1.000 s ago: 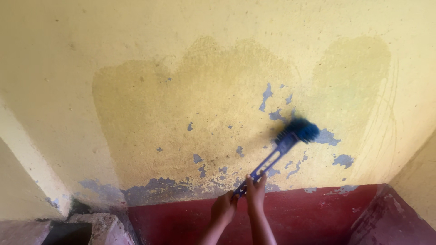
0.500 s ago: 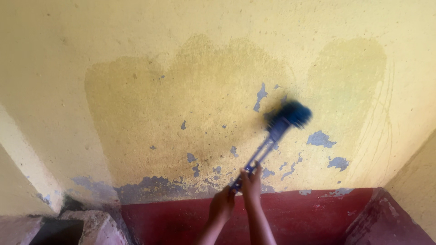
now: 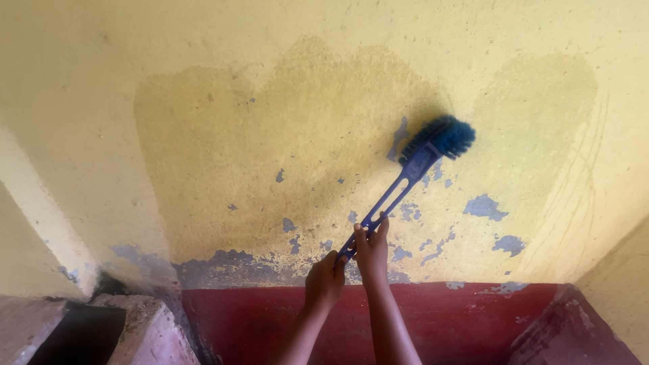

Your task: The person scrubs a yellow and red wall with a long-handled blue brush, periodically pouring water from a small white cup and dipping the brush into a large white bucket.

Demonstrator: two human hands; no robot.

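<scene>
Blue long-handled brush (image 3: 412,177) gripped in both fists: left hand (image 3: 324,280) wrapped around the handle's tail, right hand (image 3: 372,251) closed just above it. Bristle head up and right of the hands, pressed on the damp patch of yellow wall (image 3: 284,149). Flaking paint chips (image 3: 484,206) right of the hands. Likely to peel more paint under hard scrubbing; wet handle could slip.

Home stairwell corner: peeling yellow wall (image 3: 203,135), red floor (image 3: 460,318)
</scene>
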